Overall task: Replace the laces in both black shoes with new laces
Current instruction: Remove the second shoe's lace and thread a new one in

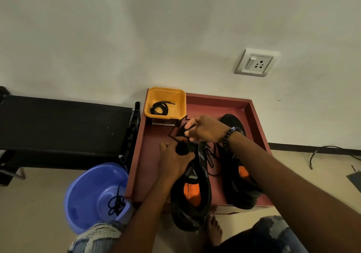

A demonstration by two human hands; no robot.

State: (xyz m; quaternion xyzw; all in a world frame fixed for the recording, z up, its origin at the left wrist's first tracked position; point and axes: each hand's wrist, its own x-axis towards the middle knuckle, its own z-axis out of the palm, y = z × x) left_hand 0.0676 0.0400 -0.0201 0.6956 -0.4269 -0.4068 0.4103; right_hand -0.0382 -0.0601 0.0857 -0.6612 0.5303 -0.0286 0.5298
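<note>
Head view: left hand (175, 161) grips near black mesh shoe (192, 192) on red wooden worktop (230, 104); right hand (207, 128) pinches thin black lace (175, 135) above toe; second shoe (240, 178) beside.

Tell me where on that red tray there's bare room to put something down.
The red tray is bare along its far side, between the yellow tub and the far right corner. A narrower bare strip runs down the left edge, beside the left hand. The middle and right are crowded: both black shoes, loose lace and the right hand.
</note>
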